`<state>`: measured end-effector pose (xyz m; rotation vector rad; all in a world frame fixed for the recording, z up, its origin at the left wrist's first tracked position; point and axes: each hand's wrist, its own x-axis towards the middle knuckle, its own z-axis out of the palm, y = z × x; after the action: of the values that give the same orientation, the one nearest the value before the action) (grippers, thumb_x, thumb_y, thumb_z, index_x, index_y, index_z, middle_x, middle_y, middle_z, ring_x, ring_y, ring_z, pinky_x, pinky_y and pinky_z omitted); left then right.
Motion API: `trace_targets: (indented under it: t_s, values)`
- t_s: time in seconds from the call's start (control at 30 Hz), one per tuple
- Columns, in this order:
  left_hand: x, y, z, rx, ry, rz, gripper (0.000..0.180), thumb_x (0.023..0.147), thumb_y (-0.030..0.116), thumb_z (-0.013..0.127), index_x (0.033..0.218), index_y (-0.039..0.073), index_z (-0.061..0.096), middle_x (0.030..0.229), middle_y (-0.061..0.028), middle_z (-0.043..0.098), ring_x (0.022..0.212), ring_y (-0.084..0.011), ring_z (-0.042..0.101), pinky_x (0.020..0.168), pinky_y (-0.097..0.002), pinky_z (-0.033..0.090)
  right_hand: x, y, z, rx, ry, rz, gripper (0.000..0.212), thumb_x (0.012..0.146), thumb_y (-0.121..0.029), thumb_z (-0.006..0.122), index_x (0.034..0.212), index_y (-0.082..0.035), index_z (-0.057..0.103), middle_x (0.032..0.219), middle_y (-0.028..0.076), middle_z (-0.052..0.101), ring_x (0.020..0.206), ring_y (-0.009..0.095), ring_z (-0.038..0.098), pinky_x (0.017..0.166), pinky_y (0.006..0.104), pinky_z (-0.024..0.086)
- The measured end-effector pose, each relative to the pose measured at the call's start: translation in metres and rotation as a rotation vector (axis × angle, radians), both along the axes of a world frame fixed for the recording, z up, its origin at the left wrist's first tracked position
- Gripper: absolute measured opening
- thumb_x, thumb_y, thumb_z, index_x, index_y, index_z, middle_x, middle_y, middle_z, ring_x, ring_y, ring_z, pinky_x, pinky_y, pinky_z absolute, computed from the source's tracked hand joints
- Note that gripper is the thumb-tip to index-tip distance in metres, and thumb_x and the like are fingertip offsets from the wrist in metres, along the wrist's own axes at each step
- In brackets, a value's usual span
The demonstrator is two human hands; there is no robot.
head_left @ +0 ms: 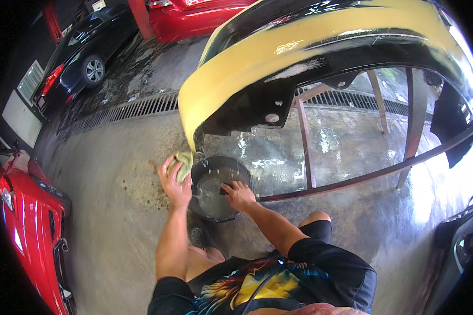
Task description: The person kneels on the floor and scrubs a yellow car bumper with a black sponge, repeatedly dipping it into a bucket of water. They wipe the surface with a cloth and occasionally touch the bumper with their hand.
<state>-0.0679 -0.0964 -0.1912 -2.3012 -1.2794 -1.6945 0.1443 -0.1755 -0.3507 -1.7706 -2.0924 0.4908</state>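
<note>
My left hand (174,182) is closed around a wet, yellowish-green cloth (184,166), just below the left end of a car bumper (199,100). That bumper is yellow along its outer face, with black lower parts and patches. Below it on the floor stands a round dark bucket (248,176) of cloudy grey water. Over the bucket's right side my right hand (240,196) pinches a small dark flat piece (225,189); its exact kind cannot be made out. Drops and splashes show between the cloth and the water.
A metal stand (352,190) supports the bumper, its long bar ending near my right hand. A drain grate (131,112) crosses the wet concrete floor. Around are a black car (89,47), a red car (194,18), red body parts (34,226) and a dark panel (460,247).
</note>
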Motion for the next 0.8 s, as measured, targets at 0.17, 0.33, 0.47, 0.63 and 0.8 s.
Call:
trace_targets:
  t_s: [0.17,0.33,0.47,0.63,0.8]
  values:
    - [0.03,-0.023,-0.095,-0.725,-0.749,0.135,0.035,0.085,0.003,0.073,0.119,-0.003,0.072,0.126,-0.0176,0.066,0.114,-0.0291,0.067,0.101,-0.0401,0.054,-0.005,0.018,-0.011,0.164,0.421,-0.25,0.055,0.101,-0.024,0.067,0.153,-0.014,0.055,0.13,0.015,0.068,0.122,0.035,0.065,0.107,0.0447,0.052]
    - [0.072,-0.037,-0.121,-1.163,-1.189,0.149,0.046,0.092,0.015,0.079,0.134,-0.002,0.066,0.134,-0.0175,0.066,0.121,-0.0269,0.066,0.101,-0.0397,0.054,-0.018,0.036,-0.023,-0.111,1.112,-0.554,0.046,0.106,-0.02,0.058,0.149,-0.001,0.057,0.13,0.011,0.071,0.117,0.021,0.068,0.104,0.0347,0.053]
    - [0.088,-0.05,-0.117,-1.124,-0.739,0.003,0.069,0.095,0.031,0.079,0.15,-0.001,0.055,0.148,-0.0244,0.059,0.136,-0.0362,0.058,0.115,-0.0432,0.045,-0.025,0.032,-0.026,-0.514,1.755,-0.743,0.045,0.111,-0.025,0.045,0.15,-0.008,0.059,0.126,0.011,0.074,0.116,0.025,0.07,0.098,0.0427,0.058]
    - [0.074,-0.054,-0.113,-1.077,0.09,-0.121,0.094,0.099,0.052,0.07,0.167,0.002,0.029,0.17,-0.0261,0.034,0.158,-0.0424,0.034,0.128,-0.0443,0.03,-0.02,0.016,-0.01,-0.708,2.029,-0.42,0.058,0.113,-0.052,0.035,0.146,-0.014,0.063,0.133,0.009,0.072,0.124,0.029,0.069,0.108,0.0483,0.053]
    - [0.068,-0.061,-0.111,-1.158,0.069,-0.194,0.09,0.106,0.066,0.045,0.17,0.007,0.024,0.175,-0.0236,0.025,0.159,-0.0429,0.03,0.128,-0.046,0.028,-0.008,0.007,0.013,-0.595,1.996,-0.392,0.06,0.103,-0.051,0.064,0.146,-0.009,0.06,0.132,0.01,0.071,0.121,0.024,0.067,0.107,0.0431,0.053]
